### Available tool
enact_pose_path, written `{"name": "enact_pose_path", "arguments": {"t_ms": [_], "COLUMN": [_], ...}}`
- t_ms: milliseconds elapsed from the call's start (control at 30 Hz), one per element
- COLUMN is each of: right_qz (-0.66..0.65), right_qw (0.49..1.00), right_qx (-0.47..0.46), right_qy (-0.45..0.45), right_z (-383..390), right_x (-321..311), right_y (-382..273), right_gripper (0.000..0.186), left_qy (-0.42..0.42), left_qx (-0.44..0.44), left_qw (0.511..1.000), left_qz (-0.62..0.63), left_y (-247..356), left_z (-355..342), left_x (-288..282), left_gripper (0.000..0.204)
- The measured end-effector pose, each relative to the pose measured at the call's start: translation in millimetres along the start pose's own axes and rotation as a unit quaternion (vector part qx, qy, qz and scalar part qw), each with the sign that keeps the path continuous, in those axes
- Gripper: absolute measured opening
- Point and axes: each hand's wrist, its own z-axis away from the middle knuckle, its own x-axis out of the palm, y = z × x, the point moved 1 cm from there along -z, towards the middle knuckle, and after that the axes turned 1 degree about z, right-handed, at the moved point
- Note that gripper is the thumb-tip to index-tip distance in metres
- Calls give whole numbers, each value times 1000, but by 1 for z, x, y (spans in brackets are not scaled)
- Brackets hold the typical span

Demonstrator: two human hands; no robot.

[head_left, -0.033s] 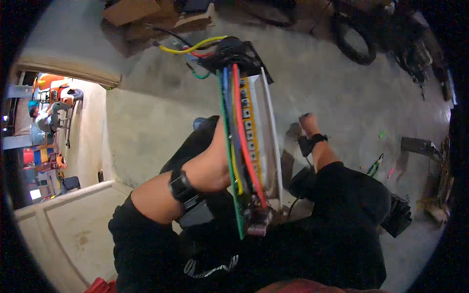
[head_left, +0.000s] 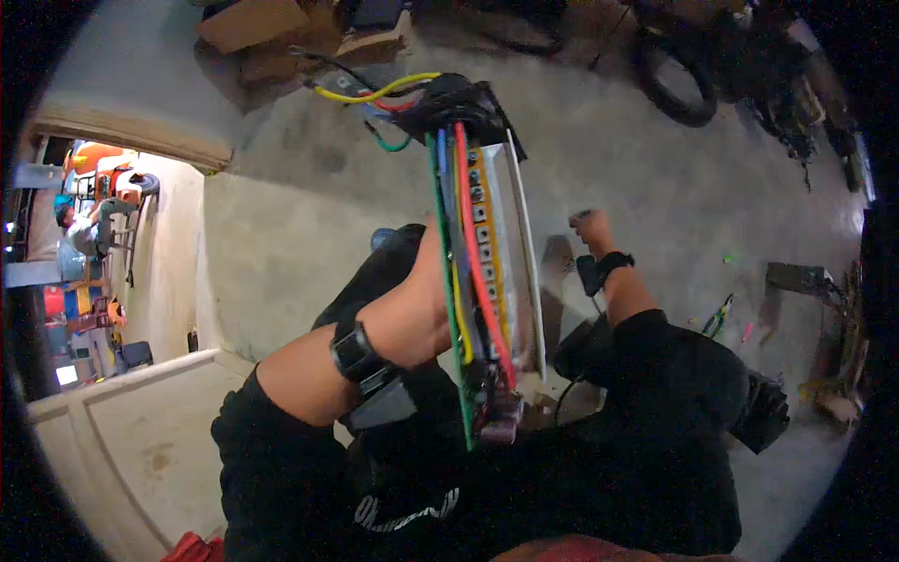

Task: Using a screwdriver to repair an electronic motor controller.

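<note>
Wired circuit board: centre of the frame, standing lengthwise
Left hand: gripping the board's left side, fingertips hidden
Right hand: right of centre, fingers curled; cannot tell whether holding anything

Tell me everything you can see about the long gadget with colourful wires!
The gadget is long and nearly upright in the picture, its top tipped slightly left. It has a green edge, red and yellow wires along its length, an orange strip with a row of metal-looking squares, and a pale side panel. A black lump sits at the top, with loose wires sticking out leftward. The left hand holds it; the fingers are hidden.
</note>
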Motion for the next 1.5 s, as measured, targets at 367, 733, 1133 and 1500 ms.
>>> {"name": "enact_pose_path", "arguments": {"t_ms": [367,733,1133,1500], "right_qz": [-378,-423,-232,-202], "right_qw": [888,862,848,871], "right_qx": [-170,-170,-333,-277], "right_qy": [198,224,339,353], "right_z": [262,362,328,323], "right_x": [-341,-289,-282,-272], "right_y": [-203,-211,-204,-211], "right_gripper": [23,22,19,19], "left_qy": [-39,-185,-133,-35], "left_qx": [-24,31,36,7], "left_qw": [998,979,990,999], "left_qz": [-33,-84,-19,1], "left_y": [-5,-30,-25,-31], "left_z": [-4,-27,-59,-70], "left_x": [46,70,78,72], "left_gripper": [41,39,28,30]}}
